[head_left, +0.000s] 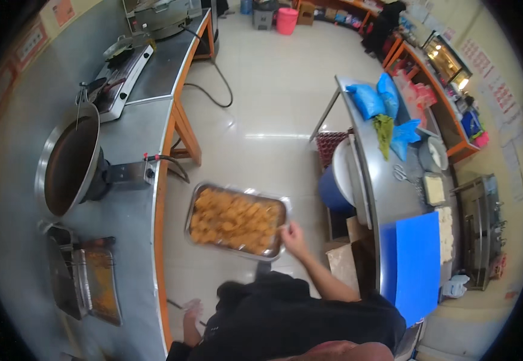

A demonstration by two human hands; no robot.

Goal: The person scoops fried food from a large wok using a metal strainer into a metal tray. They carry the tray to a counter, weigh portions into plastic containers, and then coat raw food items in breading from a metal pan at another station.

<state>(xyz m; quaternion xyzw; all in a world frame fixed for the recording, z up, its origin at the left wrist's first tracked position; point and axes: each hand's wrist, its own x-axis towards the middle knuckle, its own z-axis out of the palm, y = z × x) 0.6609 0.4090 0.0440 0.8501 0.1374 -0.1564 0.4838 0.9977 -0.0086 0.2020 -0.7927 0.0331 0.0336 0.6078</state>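
Note:
My right hand grips the right end of a rectangular metal tray, held above the floor between two work tables. Orange-brown fried food pieces fill the tray. Low at my left side, beside the left table's edge, hangs my left hand, in what looks like a clear plastic glove; its fingers look apart and hold nothing. On the left table stand a large wok of dark liquid and a shallow tray with orange residue.
Along the left table are a gas stove and hoses. A steel table at right bears blue bags, scissors and a blue board. Below it are a blue bucket and an open carton. A person stands far off.

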